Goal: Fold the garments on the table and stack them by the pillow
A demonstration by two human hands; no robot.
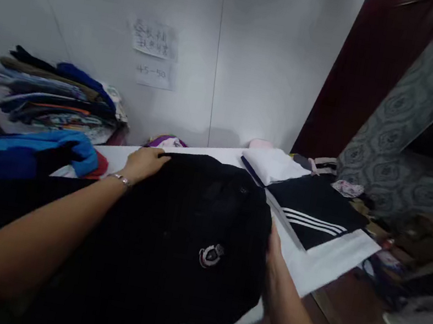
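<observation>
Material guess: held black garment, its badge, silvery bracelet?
Held garment: soft, matte fabric, judging by its drape; fiber unclear. Badge: possibly embroidered thread, given its grainy pale shapes; print can't be excluded. Bracelet: likely polished metal, from its bright glints.

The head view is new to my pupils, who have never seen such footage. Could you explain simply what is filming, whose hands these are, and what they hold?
No machine is at work here. One person wears a camera on the head, looking forward and down, so both bare arms reach in from below. The left hand grips the top edge of a black garment with a small badge. The right hand is at its right side, fingers partly hidden by the cloth. On the white table, to the right, lie a dark striped garment and a folded white cloth. A clothes stack stands at left.
</observation>
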